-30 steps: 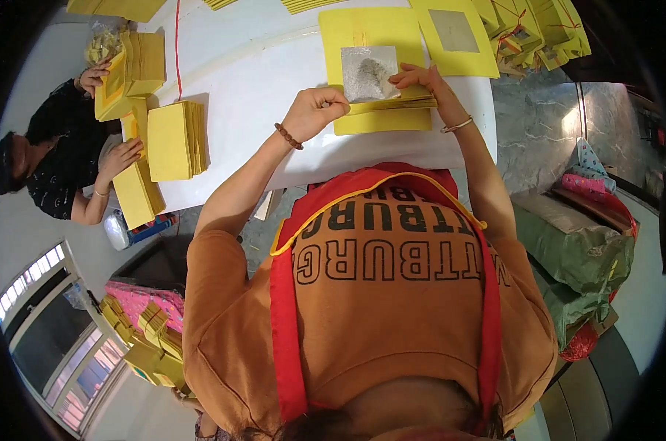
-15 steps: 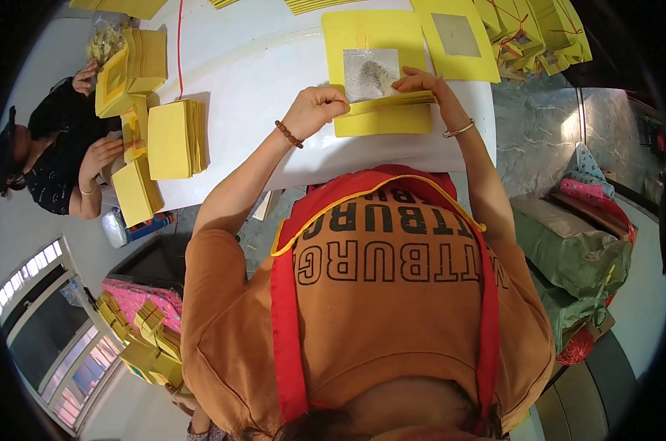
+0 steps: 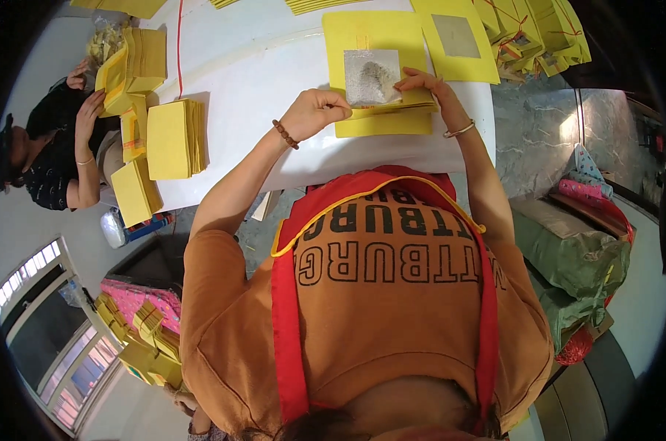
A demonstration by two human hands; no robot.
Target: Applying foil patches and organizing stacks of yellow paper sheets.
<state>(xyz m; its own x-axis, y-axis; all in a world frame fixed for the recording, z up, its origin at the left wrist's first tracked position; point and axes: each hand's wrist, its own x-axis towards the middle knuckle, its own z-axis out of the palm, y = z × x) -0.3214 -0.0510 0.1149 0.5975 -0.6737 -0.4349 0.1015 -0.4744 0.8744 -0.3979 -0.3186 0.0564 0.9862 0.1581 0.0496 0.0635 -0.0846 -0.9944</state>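
Two silver foil squares: one (image 3: 372,77) on near yellow sheet, one (image 3: 456,35) on far sheet. Two bracelets: beaded (image 3: 284,134), thin bangle (image 3: 458,131). One worktop (image 3: 259,66). Two people visible.

A white worktop (image 3: 274,66) carries everything here. Near its front edge lies a pile of yellow paper sheets (image 3: 377,73), the top one bearing a silver foil square (image 3: 372,76). Just beside it to the right sits another yellow sheet (image 3: 456,40) with a duller foil patch. Toward the left edge stands a block of yellow paper (image 3: 172,140), with further yellow stacks (image 3: 143,55) behind it. A red string (image 3: 178,44) runs across the white surface there.
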